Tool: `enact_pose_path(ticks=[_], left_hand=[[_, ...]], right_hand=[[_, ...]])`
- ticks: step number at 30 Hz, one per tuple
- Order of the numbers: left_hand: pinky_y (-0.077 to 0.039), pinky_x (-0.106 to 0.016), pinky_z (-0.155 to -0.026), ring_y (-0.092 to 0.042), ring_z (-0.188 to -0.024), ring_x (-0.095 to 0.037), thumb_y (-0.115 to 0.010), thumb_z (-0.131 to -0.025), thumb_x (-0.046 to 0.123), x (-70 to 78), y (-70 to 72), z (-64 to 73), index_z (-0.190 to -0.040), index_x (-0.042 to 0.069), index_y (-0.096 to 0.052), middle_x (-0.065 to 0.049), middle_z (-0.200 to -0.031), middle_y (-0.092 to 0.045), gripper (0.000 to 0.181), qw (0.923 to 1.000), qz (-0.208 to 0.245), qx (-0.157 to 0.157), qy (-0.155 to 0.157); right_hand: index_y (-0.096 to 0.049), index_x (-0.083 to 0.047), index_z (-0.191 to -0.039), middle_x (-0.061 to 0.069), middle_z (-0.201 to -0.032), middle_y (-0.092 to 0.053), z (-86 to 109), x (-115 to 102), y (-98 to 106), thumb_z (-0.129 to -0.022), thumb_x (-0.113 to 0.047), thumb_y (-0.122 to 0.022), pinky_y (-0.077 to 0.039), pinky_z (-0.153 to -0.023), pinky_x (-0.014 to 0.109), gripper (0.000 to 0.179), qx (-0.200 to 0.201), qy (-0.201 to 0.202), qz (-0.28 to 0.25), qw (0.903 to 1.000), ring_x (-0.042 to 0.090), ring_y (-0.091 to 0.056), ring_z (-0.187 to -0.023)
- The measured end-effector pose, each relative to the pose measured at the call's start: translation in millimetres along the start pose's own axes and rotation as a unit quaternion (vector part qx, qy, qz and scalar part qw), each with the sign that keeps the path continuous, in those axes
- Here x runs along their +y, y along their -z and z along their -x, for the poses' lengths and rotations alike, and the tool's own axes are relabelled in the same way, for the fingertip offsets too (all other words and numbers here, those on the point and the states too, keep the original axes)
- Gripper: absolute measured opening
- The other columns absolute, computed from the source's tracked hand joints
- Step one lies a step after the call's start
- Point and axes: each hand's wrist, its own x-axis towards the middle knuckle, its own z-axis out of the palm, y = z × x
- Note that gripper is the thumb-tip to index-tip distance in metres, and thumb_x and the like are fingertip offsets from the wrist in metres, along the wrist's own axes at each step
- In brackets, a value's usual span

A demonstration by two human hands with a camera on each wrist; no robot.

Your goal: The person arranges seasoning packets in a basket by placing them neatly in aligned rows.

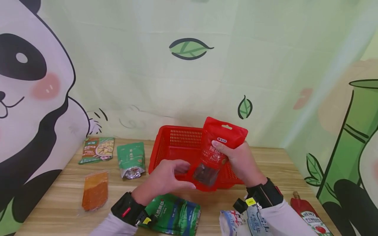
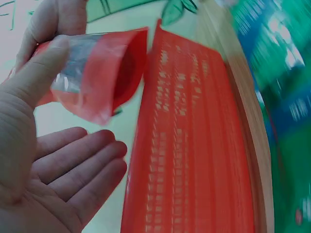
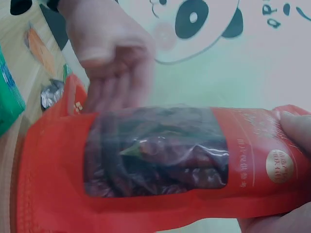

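My right hand [image 1: 243, 160] grips a red pouch of dried chillies [image 1: 217, 147] by its upper part, thumb across the front. The pouch is tilted over the red plastic basket [image 1: 184, 136]. Dark red chillies show through its clear window in the right wrist view. My left hand [image 1: 162, 175] is just left of the pouch's lower end, thumb and fingers spread apart. In the left wrist view, the left palm [image 2: 53, 194] faces up with nothing on it, and the thumb overlaps the pouch.
Left of the basket lie a green pouch [image 1: 131, 159], a food packet [image 1: 97, 149] and an orange-brown packet [image 1: 95, 191]. A large green bag [image 1: 174, 213] lies in front, white-and-blue packets [image 1: 236, 223] beside my right wrist, and a Heinz ketchup pouch [image 1: 310, 214] at the right.
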Motion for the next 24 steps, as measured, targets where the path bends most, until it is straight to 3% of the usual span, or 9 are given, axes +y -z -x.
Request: enact_pose_path(ticks=[3,6,12,18,22,24], left_hand=[[-0.06,-0.041,-0.094,-0.07,-0.112,-0.019,-0.089,-0.075,0.05,-4.4,3.7,1.8,-0.136,0.014,-0.065,0.001,-0.127,-0.073,0.075,0.9959,-0.088,-0.013,0.017],[-0.059,-0.043,-0.095,-0.069,-0.111,-0.021,-0.089,-0.075,0.049,-7.5,4.3,2.1,-0.134,0.011,-0.066,-0.004,-0.125,-0.074,0.074,0.9853,-0.169,-0.023,0.014],[-0.062,-0.035,-0.087,-0.068,-0.091,-0.013,-0.087,-0.077,0.05,-9.2,0.3,3.9,-0.125,0.011,-0.07,0.0,-0.108,-0.076,0.064,0.9552,-0.294,-0.03,-0.024],[-0.062,-0.032,-0.08,-0.065,-0.077,-0.01,-0.088,-0.077,0.047,-9.3,-6.8,1.9,-0.11,0.013,-0.071,0.001,-0.092,-0.075,0.05,0.925,-0.375,-0.04,-0.048],[-0.062,-0.033,-0.078,-0.066,-0.073,-0.012,-0.089,-0.077,0.041,-14.4,-13.4,-2.5,-0.104,0.013,-0.072,0.0,-0.088,-0.076,0.043,0.9215,-0.385,-0.019,-0.05],[-0.062,-0.033,-0.076,-0.066,-0.07,-0.012,-0.089,-0.078,0.038,-18.7,-15.9,-4.8,-0.101,0.013,-0.073,0.0,-0.085,-0.076,0.038,0.9264,-0.374,-0.002,-0.044]], right_hand=[[-0.041,-0.024,-0.144,0.0,-0.139,-0.057,-11.1,1,9,-0.085,-0.048,-0.08,-0.059,-0.095,0.039,0.075,0.019,-0.015,-0.042,0.9988,0.027,-0.059,-0.126],[-0.038,-0.023,-0.146,0.001,-0.143,-0.054,-22.6,1,15,-0.086,-0.046,-0.08,-0.058,-0.097,0.035,0.076,0.044,-0.022,-0.1,0.9938,0.026,-0.056,-0.129],[-0.037,-0.024,-0.15,-0.001,-0.147,-0.051,-39.3,5,24,-0.084,-0.047,-0.082,-0.057,-0.098,0.033,0.083,0.095,-0.047,-0.141,0.9844,0.024,-0.054,-0.133],[-0.04,-0.024,-0.15,-0.003,-0.146,-0.053,-49.1,12,28,-0.083,-0.048,-0.082,-0.055,-0.102,0.033,0.083,0.128,-0.087,-0.147,0.9769,0.021,-0.055,-0.131],[-0.041,-0.024,-0.149,-0.003,-0.145,-0.055,-51.5,15,29,-0.083,-0.048,-0.082,-0.055,-0.102,0.032,0.082,0.137,-0.096,-0.147,0.9749,0.02,-0.056,-0.129],[-0.041,-0.024,-0.149,-0.003,-0.145,-0.055,-52.1,16,29,-0.082,-0.049,-0.083,-0.055,-0.101,0.032,0.082,0.14,-0.095,-0.146,0.9747,0.02,-0.056,-0.128]])
